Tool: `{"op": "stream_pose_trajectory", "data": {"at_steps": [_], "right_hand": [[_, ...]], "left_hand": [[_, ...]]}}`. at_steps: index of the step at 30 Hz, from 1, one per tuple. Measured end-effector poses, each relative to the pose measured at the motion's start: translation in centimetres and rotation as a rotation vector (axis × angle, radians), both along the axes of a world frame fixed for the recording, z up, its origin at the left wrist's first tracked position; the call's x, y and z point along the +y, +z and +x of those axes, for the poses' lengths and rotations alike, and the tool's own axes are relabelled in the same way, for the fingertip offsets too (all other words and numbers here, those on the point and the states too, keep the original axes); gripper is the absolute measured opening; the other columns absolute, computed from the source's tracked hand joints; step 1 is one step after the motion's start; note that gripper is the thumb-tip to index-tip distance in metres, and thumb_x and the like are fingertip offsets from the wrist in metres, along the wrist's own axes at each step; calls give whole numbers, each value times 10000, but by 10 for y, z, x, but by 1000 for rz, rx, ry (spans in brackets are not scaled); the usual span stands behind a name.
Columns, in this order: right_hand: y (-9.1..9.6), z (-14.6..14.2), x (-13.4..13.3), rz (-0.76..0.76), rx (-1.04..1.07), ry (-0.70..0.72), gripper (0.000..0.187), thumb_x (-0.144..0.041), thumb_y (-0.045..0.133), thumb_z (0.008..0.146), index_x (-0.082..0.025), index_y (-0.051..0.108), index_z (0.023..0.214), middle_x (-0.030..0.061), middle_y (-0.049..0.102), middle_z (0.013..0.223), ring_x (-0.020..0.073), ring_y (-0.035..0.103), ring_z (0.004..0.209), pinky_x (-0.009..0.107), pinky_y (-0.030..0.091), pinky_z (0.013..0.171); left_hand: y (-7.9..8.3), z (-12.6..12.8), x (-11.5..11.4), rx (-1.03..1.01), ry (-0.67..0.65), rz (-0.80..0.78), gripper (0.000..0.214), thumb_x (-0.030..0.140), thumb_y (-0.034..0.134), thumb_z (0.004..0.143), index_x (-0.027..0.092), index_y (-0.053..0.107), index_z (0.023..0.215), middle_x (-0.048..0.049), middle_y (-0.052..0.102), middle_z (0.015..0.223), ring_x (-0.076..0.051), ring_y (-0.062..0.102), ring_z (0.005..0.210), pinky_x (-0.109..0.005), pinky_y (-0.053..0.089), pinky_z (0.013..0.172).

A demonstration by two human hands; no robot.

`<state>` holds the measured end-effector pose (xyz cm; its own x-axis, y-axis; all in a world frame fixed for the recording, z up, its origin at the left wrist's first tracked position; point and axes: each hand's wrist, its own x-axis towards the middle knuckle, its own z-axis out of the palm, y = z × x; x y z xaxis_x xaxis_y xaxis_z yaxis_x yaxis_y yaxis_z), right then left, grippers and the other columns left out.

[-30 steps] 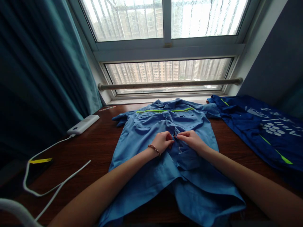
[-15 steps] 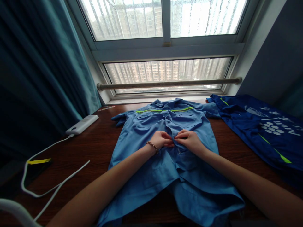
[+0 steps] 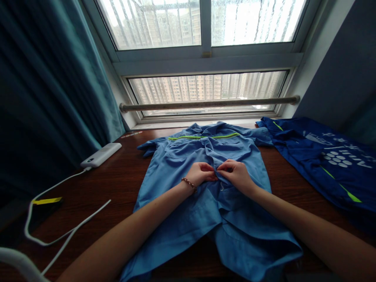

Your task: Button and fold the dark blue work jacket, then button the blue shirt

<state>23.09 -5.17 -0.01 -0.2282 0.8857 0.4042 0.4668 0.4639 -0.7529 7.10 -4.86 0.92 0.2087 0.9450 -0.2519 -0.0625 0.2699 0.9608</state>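
A light blue short-sleeved work shirt (image 3: 182,203) with a yellow-green stripe across the chest lies spread on a dark wooden table, collar toward the window. At the middle of its front opening, my left hand (image 3: 202,173), with a beaded bracelet on the wrist, pinches one front edge. My right hand (image 3: 233,174) pinches the cloth just beside it, thumb and forefinger pressed together. The fingertips of both hands almost meet at the placket. Any button between them is too small or hidden to make out. Below the hands the two front hems hang apart.
A dark blue garment (image 3: 329,160) with white print lies at the right, against the shirt's sleeve. On the left are a white power bank (image 3: 101,154), its white cable (image 3: 64,182) and a yellow strip (image 3: 47,201). A metal rail (image 3: 210,104) crosses the window beyond.
Both hands stay at the same spot on the placket. The left fingers have shifted slightly right, closer under the right fingertips. The shirt lies almost as before.
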Motion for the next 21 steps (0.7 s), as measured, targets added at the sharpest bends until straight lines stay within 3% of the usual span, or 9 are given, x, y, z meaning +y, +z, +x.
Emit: {"op": "stream_pose_trajectory", "data": {"at_steps": [4,8,15,21], "right_hand": [[0,-2,0,-54,-17,-10,101,-239,597,691,-164,659,718,16,647,679,133,579,620,236,429,595],[-2,-5,-2,-101,-7,17,89,-239,597,685,-156,619,707,11,631,653,131,574,602,231,427,566],[-5,-8,-4,-186,84,86,151,-252,618,662,-162,569,774,-2,602,665,126,569,615,232,449,573],[-9,-8,-2,-212,138,121,206,-271,636,647,-167,556,807,-8,590,681,119,558,619,239,456,592]], "left_hand": [[-1,3,-1,23,19,51,242,263,709,631,101,548,709,-16,610,563,-118,608,514,-241,518,555],[-5,6,-3,77,40,118,282,252,729,600,111,503,690,18,574,550,-93,571,464,-207,488,488],[-9,8,-2,32,189,-27,280,125,684,659,132,436,788,60,515,496,-60,513,391,-174,451,445],[-11,8,-3,-53,257,-81,307,155,729,600,124,498,800,43,503,558,-69,532,472,-184,460,485]]}}
